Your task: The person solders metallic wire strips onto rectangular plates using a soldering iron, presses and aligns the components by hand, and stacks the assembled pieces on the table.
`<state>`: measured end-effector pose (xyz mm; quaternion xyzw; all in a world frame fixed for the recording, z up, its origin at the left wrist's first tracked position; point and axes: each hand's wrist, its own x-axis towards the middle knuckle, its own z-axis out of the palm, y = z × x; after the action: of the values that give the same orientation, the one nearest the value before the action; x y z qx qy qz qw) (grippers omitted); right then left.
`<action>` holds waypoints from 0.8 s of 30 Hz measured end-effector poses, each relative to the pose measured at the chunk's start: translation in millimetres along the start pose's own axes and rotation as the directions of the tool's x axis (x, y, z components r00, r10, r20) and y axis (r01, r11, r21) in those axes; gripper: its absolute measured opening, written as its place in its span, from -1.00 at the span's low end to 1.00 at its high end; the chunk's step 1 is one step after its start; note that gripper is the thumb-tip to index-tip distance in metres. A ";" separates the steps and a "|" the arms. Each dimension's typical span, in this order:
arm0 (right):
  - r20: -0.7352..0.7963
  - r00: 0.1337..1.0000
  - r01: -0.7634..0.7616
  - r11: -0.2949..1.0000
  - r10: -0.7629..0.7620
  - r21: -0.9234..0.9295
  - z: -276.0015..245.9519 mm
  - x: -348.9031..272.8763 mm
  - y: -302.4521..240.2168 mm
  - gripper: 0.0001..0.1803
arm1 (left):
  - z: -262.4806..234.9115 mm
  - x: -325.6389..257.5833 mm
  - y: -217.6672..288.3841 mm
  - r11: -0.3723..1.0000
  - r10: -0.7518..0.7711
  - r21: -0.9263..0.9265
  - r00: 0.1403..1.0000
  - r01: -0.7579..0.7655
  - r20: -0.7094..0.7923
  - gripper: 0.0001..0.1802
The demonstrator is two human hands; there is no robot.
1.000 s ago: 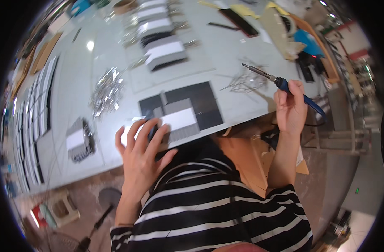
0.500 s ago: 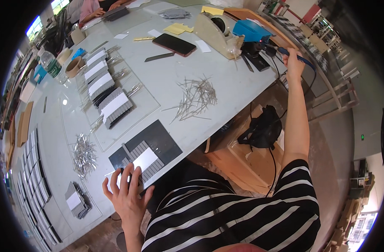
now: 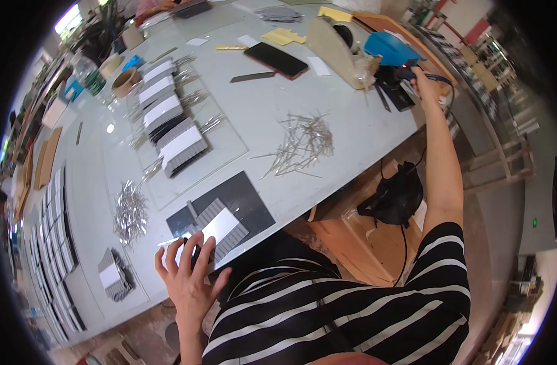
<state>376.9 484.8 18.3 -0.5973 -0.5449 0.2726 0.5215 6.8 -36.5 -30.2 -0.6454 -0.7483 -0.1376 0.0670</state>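
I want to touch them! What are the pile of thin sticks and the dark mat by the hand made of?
The thin sticks look like metal pins or wires: silvery, shiny, very straight. The dark mat looks like matte rubber or plastic: flat, dull, no glare. The left hand rests at its edge.

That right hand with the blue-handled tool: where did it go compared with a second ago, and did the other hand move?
The right hand carried the blue-handled tool from above the dark mat out to the table's far right edge, beside the blue holder, arm stretched. It kept its grip. The left hand stayed spread on the grey ribbed piece.
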 end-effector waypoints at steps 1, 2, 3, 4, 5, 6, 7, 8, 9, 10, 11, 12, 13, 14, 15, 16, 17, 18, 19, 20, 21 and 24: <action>0.037 0.999 0.016 0.999 -0.017 0.050 7.0 12.1 12.6 -0.64 | -0.8 -1.4 0.1 0.999 -0.028 -0.021 1.000 0.028 0.001 -0.31; 0.004 1.000 -0.017 1.000 0.017 0.013 7.6 18.3 20.7 -0.65 | -2.3 -2.4 0.1 0.999 -0.032 -0.025 0.999 0.033 0.019 -0.28; 0.026 1.000 -0.012 0.998 0.010 0.067 2.3 31.5 32.2 -0.65 | -0.8 1.0 -1.4 0.999 -0.025 -0.038 0.999 0.026 0.025 -0.27; 0.148 0.986 -0.098 0.982 0.074 0.164 -27.7 56.7 53.0 -0.66 | 2.1 5.1 -3.6 0.998 0.003 -0.059 1.000 -0.002 0.021 -0.27; 0.157 0.983 -0.129 0.972 0.099 0.195 -9.9 37.2 33.7 -0.65 | -1.2 2.8 -2.8 0.998 -0.031 -0.061 0.999 0.034 0.040 -0.29; 0.209 0.973 -0.142 0.963 0.095 0.227 -15.1 36.4 28.3 -0.64 | -5.7 4.0 -1.4 0.997 -0.026 -0.072 0.999 0.028 0.030 -0.29; 0.239 0.963 -0.165 0.975 0.126 0.150 -29.6 48.1 32.4 -0.60 | -6.6 6.6 -1.2 0.996 -0.002 -0.089 1.000 0.004 0.021 -0.27; 0.214 0.964 -0.179 0.981 0.160 0.070 -26.4 40.8 25.7 -0.52 | -7.4 8.0 -1.4 0.997 0.000 -0.082 0.999 0.003 0.034 -0.26; 0.328 0.911 -0.246 0.968 0.249 -0.052 -36.5 47.8 25.7 -0.45 | -9.6 9.3 -2.5 0.994 0.002 -0.107 0.999 0.002 0.038 -0.26; 0.182 0.950 -0.256 0.967 0.254 -0.015 -16.9 15.3 10.2 -0.40 | -13.3 8.3 -3.8 0.992 0.004 -0.130 0.999 0.002 0.042 -0.26; 0.213 0.946 -0.227 0.968 0.245 -0.103 -22.3 11.8 12.1 -0.41 | -12.5 9.9 -5.5 0.986 0.020 -0.167 0.999 -0.015 0.026 -0.28; 0.238 0.942 -0.194 0.962 0.237 -0.190 -30.6 8.4 12.7 -0.41 | -11.2 10.5 -9.7 0.981 0.043 -0.189 0.999 -0.040 0.011 -0.30; 0.362 0.901 -0.119 0.939 0.238 -0.322 -32.9 -9.2 -2.8 -0.51 | -12.1 11.1 -12.2 0.976 0.061 -0.209 0.998 -0.060 -0.002 -0.33; 0.426 0.902 0.037 0.968 0.074 -0.248 -22.6 -43.8 -13.9 -0.58 | -15.9 16.0 -14.2 0.970 0.095 -0.221 0.995 -0.099 -0.025 -0.44; 0.475 0.875 0.189 0.968 -0.090 -0.165 -7.2 -90.7 -28.5 -0.64 | -18.9 22.7 -15.4 0.969 0.130 -0.208 0.991 -0.136 -0.041 -0.49; 0.556 0.810 0.265 0.962 -0.186 -0.064 9.8 -146.5 -51.6 -0.74 | -20.5 30.0 -15.9 0.966 0.164 -0.192 0.985 -0.171 -0.054 -0.55; 0.628 0.721 0.274 0.953 -0.293 0.131 39.0 -204.7 -62.4 -0.76 | -21.0 33.9 -15.9 0.967 0.174 -0.179 0.982 -0.184 -0.071 -0.58; 0.715 0.639 0.291 0.950 -0.283 0.115 51.5 -255.7 -82.4 -0.76 | -18.8 39.2 -21.4 0.957 0.227 -0.167 0.970 -0.238 -0.084 -0.57; 0.734 0.485 0.553 0.817 -0.475 0.163 61.8 -286.5 -85.1 -0.70 | -15.3 46.4 -26.3 0.939 0.289 -0.161 0.952 -0.303 -0.103 -0.57; 0.780 0.424 0.568 0.806 -0.460 0.166 65.7 -320.4 -97.0 -0.69 | -12.5 55.3 -28.8 0.935 0.327 -0.129 0.944 -0.331 -0.055 -0.57; 0.785 0.352 0.528 0.801 -0.510 0.283 72.4 -342.7 -101.3 -0.74 | -10.5 62.6 -29.6 0.928 0.339 -0.142 0.939 -0.345 -0.065 -0.57; 0.731 0.230 0.654 0.658 -0.642 0.372 95.1 -361.8 -94.0 -0.72 | -1.7 74.1 -33.2 0.883 0.423 -0.199 0.904 -0.425 -0.055 -0.60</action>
<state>164.3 164.4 -12.3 -0.1207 -0.9173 0.2710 0.2656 -37.7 28.9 -11.9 -0.7960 -0.5705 -0.1997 0.0321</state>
